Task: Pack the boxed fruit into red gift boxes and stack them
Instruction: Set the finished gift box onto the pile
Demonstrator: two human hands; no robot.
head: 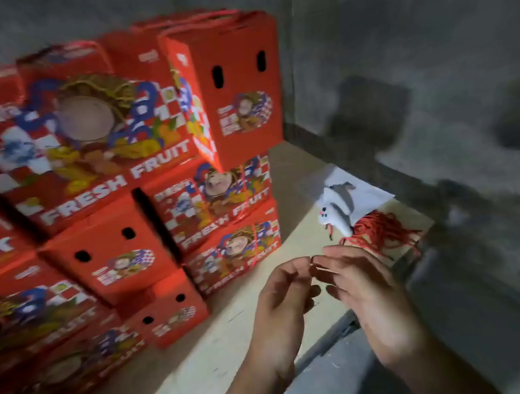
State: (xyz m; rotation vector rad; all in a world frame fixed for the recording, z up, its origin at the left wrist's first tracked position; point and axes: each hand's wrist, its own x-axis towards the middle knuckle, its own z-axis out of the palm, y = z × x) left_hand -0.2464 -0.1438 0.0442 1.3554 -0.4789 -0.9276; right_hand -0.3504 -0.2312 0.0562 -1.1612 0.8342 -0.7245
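Red "FRESH FRUIT" gift boxes (108,157) stand stacked several high on a pale wooden platform (224,337), filling the left half of the view. The top right box (238,93) stands on end with two dark handle holes facing me. My left hand (282,299) and right hand (363,289) hover together over the platform's front edge, right of the stack, index fingertips almost touching. My left fingers are curled, with a small red trace under them; blur hides whether they hold a cord. My right fingers are mostly straight.
A bundle of red cords (380,230) lies at the platform's right end. Beside it are a white and grey cloth item (336,208) and a white sheet (364,196). Grey concrete floor (464,302) and wall surround the platform.
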